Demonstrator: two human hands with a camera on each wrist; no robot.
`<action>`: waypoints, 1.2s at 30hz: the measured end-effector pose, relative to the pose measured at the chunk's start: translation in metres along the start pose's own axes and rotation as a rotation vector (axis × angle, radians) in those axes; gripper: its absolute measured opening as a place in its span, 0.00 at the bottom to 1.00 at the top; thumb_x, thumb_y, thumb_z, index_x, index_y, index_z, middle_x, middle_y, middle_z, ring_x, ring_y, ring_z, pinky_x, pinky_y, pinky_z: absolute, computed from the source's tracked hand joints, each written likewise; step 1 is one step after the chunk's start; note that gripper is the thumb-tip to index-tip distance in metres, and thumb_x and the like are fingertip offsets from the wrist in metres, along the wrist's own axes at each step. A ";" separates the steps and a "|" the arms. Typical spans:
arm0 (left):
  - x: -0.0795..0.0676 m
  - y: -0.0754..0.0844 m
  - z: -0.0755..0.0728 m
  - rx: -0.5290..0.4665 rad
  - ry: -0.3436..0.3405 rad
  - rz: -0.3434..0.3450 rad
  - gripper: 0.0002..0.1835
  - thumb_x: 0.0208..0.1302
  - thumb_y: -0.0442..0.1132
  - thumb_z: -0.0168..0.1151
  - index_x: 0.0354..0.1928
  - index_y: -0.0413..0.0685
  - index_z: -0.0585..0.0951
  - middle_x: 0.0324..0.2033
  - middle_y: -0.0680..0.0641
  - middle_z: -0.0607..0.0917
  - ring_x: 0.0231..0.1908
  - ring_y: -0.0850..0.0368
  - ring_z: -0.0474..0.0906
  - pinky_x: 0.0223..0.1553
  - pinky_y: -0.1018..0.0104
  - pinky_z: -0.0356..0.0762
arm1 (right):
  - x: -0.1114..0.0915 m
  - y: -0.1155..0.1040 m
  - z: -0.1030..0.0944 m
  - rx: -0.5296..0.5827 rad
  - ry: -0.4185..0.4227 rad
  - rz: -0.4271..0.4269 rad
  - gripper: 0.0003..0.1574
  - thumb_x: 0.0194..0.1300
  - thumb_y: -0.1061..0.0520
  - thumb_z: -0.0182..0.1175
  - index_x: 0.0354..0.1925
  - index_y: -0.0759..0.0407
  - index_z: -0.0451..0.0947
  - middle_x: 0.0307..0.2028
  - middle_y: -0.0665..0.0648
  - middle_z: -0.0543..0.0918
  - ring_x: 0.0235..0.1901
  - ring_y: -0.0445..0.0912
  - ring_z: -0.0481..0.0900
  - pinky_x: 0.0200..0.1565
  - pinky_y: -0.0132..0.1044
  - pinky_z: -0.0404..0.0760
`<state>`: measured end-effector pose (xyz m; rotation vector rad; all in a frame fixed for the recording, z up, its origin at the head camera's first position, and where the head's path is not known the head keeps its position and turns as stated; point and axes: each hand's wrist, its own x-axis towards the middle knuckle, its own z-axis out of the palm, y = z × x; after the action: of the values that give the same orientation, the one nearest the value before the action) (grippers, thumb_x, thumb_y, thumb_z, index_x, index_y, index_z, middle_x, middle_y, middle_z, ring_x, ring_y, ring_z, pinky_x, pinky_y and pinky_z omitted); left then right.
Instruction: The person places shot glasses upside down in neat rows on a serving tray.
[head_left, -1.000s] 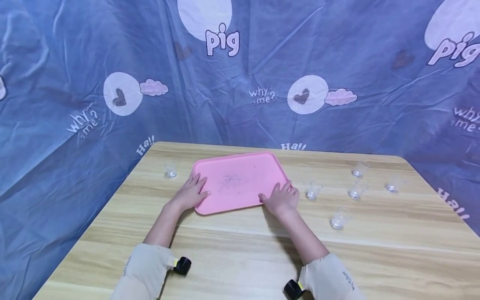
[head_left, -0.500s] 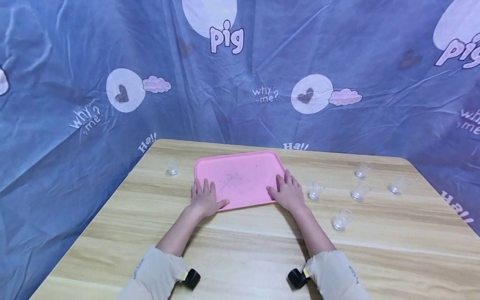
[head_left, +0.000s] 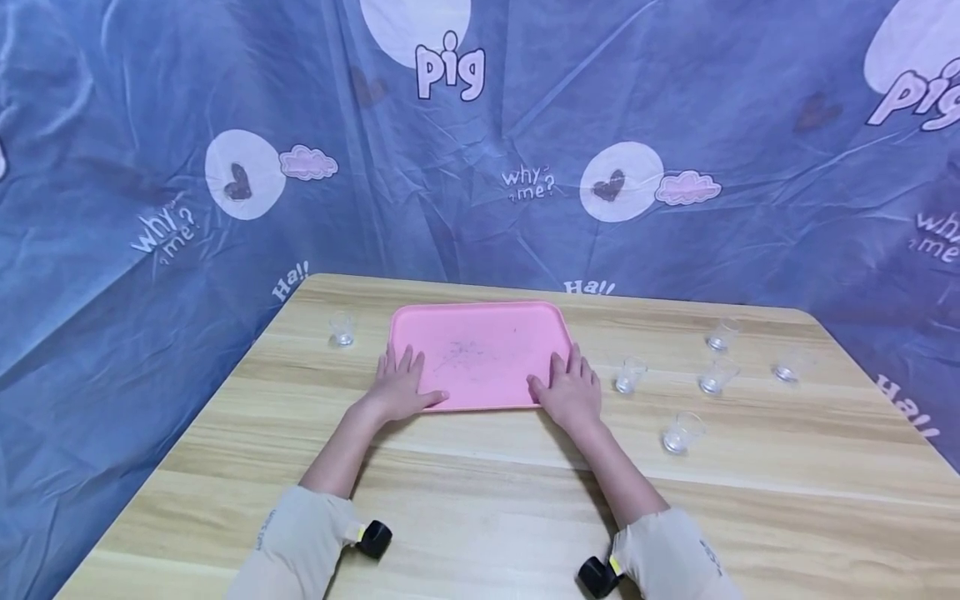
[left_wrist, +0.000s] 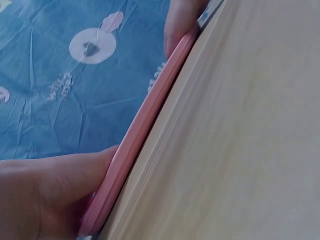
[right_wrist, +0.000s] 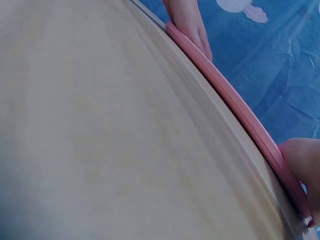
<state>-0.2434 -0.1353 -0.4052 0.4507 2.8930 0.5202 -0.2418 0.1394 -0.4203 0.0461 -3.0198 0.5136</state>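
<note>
A pink rectangular tray (head_left: 480,329) with a low rim and dark scuff marks lies flat on the wooden table, its long side facing me. My left hand (head_left: 397,393) rests on its near left corner, fingers spread and fairly straight along the left edge, thumb over the front rim. On the near right corner, my right hand (head_left: 573,398) lies much the same way, thumb pointing inward. In the left wrist view, the tray's front edge (left_wrist: 135,142) sits close over the tabletop. The right wrist view shows that edge (right_wrist: 235,105) between both hands.
Several small clear cups stand right of the tray, the nearest ones being one cup (head_left: 628,377) by my right hand and another (head_left: 681,434) closer to me. A single cup (head_left: 342,329) stands at the far left. A blue printed cloth (head_left: 465,217) hangs behind the table (head_left: 480,500).
The tray has turned from a slant until its front edge runs nearly level across the view. My left hand has shifted from its left side to the near left corner. The cups stayed put.
</note>
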 end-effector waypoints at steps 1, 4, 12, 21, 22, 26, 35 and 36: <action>0.000 -0.003 0.000 0.000 0.005 0.017 0.47 0.61 0.61 0.50 0.67 0.30 0.50 0.67 0.30 0.43 0.64 0.33 0.24 0.64 0.46 0.25 | -0.002 -0.002 0.000 -0.002 0.007 0.009 0.44 0.63 0.39 0.48 0.64 0.68 0.58 0.66 0.75 0.44 0.63 0.68 0.48 0.61 0.60 0.49; 0.001 -0.011 -0.002 -0.009 0.016 0.059 0.47 0.60 0.61 0.51 0.67 0.30 0.52 0.67 0.31 0.45 0.65 0.34 0.25 0.64 0.47 0.26 | -0.010 -0.008 0.003 -0.012 0.014 0.032 0.44 0.63 0.38 0.46 0.65 0.69 0.58 0.66 0.76 0.44 0.63 0.68 0.48 0.62 0.60 0.48; 0.001 -0.025 -0.003 -0.015 0.064 0.096 0.45 0.59 0.61 0.53 0.67 0.34 0.56 0.68 0.34 0.49 0.66 0.36 0.28 0.65 0.49 0.29 | -0.024 -0.022 0.005 -0.059 0.029 0.036 0.46 0.62 0.36 0.46 0.63 0.72 0.60 0.64 0.79 0.47 0.61 0.70 0.51 0.61 0.61 0.50; 0.004 -0.021 0.000 0.010 0.070 0.052 0.46 0.58 0.63 0.52 0.67 0.35 0.57 0.68 0.34 0.49 0.66 0.36 0.26 0.65 0.49 0.28 | 0.003 0.006 0.000 0.091 0.092 -0.056 0.41 0.58 0.40 0.55 0.60 0.68 0.66 0.64 0.74 0.54 0.61 0.67 0.55 0.60 0.60 0.55; 0.004 -0.020 0.000 0.008 0.071 0.049 0.46 0.58 0.64 0.52 0.67 0.35 0.57 0.68 0.34 0.49 0.66 0.36 0.26 0.65 0.49 0.28 | 0.008 0.011 0.000 0.114 0.094 -0.069 0.41 0.58 0.41 0.56 0.60 0.67 0.66 0.65 0.73 0.54 0.61 0.66 0.54 0.60 0.59 0.55; 0.004 -0.020 0.001 0.010 0.061 0.049 0.46 0.58 0.63 0.53 0.67 0.36 0.57 0.68 0.34 0.49 0.66 0.36 0.26 0.65 0.49 0.28 | 0.024 0.027 0.001 0.164 0.098 -0.113 0.40 0.58 0.43 0.56 0.61 0.67 0.66 0.65 0.70 0.56 0.62 0.65 0.54 0.61 0.58 0.54; 0.009 -0.024 0.003 -0.033 0.136 0.021 0.43 0.58 0.60 0.55 0.66 0.36 0.60 0.67 0.32 0.50 0.66 0.38 0.29 0.65 0.48 0.32 | 0.026 0.029 0.003 0.168 0.069 -0.146 0.40 0.60 0.44 0.55 0.63 0.67 0.63 0.66 0.71 0.52 0.63 0.66 0.52 0.61 0.58 0.52; 0.009 -0.025 0.004 -0.037 0.146 0.011 0.43 0.58 0.60 0.55 0.66 0.36 0.61 0.67 0.32 0.50 0.66 0.38 0.29 0.65 0.47 0.33 | 0.024 0.028 0.003 0.166 0.066 -0.140 0.41 0.60 0.44 0.55 0.63 0.68 0.62 0.66 0.71 0.52 0.63 0.66 0.51 0.61 0.59 0.52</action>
<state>-0.2580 -0.1533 -0.4186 0.4412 3.0153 0.6331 -0.2671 0.1640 -0.4302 0.2434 -2.8762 0.7340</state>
